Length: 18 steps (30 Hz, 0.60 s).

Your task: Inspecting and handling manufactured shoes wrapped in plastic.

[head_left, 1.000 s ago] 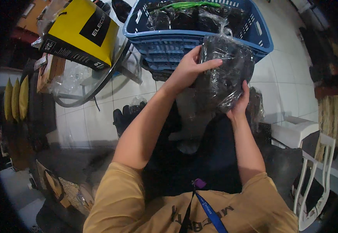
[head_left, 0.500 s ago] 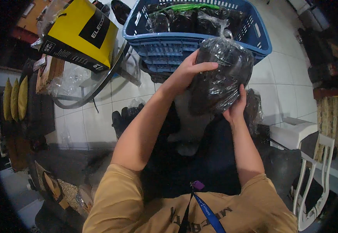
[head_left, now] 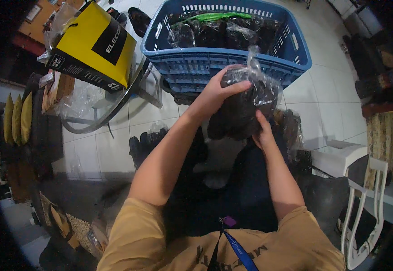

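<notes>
Left fingers: curled over the top of a clear plastic bag (head_left: pixel 246 106) stuffed with dark cloth, thumb stretched along its upper front, pressing the plastic.
Right fingers: pressed against the bag's underside; only the thumb and hand edge show, so I cannot tell how the rest lie.
Bag: held up between both hands, in front of the chest and just before the basket; its twisted plastic neck sticks up at the top.
Basket: a blue slotted laundry basket (head_left: pixel 214 63) on the tiled floor, holding more clear bags of dark stuff (head_left: pixel 219 34) and one green piece (head_left: pixel 210 17).
Yellow box: (head_left: pixel 95 47) left of the basket, lying tilted.
Left hand (head_left: pixel 216 92): reaches from the lower left, forearm long and nearly straight.
Right hand (head_left: pixel 264 135): comes up from below, palm cupped under the bag.
</notes>
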### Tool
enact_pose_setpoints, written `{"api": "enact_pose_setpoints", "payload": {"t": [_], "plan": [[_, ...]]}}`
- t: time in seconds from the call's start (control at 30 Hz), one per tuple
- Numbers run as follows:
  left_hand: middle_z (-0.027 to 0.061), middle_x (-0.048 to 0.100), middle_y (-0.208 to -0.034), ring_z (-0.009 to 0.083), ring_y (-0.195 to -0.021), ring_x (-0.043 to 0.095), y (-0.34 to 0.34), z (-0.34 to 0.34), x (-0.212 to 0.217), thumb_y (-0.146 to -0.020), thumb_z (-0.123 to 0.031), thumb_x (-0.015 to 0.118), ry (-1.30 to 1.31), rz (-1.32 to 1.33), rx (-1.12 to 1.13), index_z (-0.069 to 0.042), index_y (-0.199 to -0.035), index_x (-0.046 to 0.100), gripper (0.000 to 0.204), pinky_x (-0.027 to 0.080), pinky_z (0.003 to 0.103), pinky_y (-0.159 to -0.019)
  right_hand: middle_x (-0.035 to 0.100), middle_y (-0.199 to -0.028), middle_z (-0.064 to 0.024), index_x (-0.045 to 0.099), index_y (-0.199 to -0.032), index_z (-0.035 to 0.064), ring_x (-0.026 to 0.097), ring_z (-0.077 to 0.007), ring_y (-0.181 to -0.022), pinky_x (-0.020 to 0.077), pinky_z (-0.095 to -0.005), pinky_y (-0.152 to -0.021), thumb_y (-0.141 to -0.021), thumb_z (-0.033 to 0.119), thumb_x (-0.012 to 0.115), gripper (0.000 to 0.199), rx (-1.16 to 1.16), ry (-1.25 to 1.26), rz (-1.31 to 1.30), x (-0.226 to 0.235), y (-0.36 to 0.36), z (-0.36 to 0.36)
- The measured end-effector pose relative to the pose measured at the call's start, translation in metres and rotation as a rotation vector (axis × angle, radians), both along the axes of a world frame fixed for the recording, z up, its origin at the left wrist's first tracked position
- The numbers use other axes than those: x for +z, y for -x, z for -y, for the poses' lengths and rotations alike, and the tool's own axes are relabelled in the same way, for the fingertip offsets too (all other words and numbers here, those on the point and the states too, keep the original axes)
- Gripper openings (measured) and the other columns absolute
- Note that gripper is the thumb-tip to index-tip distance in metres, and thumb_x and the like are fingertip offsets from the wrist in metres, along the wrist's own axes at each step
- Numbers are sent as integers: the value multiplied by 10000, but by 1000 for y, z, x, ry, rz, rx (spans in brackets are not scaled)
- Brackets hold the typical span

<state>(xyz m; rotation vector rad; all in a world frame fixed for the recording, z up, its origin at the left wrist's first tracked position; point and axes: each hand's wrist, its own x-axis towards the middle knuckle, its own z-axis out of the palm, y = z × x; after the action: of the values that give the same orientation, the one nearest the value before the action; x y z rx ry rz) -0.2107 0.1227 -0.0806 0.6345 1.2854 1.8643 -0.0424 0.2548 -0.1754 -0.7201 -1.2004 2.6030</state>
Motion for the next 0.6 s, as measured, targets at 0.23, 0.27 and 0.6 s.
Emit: {"api": "enact_pose_setpoints", "payload": {"t": [0.23, 0.27, 0.6], "plan": [[57, 672, -1165, 142, -1082, 614, -1, 1, 2, -908, -299, 784, 77, -150, 10, -26, -1307, 607, 514, 460, 302, -1001, 581, -1395, -94, 472, -1466, 16, 541, -233, -1285, 382, -365, -1115, -899, 428, 767, 760, 69, -204, 75, -4, 0, 0], [45, 673, -1140, 136, -1066, 613, -1, 1, 3, -910, -287, 779, 80, -203, 45, -32, -1280, 617, 477, 459, 290, -986, 575, -1404, -95, 469, -1468, 14, 534, -237, -1295, 370, -365, -1127, -898, 434, 765, 768, 42, -176, 126, -4, 0, 0], [12, 675, -1009, 88, -965, 599, -1, -2, 3, -939, -229, 742, 94, -291, 107, -35, -1123, 667, 278, 465, 256, -889, 571, -1410, -90, 474, -1469, 28, 514, -239, -1320, 349, -367, -1142, -907, 443, 748, 750, 74, -246, 84, -1, 2, 2]]}}
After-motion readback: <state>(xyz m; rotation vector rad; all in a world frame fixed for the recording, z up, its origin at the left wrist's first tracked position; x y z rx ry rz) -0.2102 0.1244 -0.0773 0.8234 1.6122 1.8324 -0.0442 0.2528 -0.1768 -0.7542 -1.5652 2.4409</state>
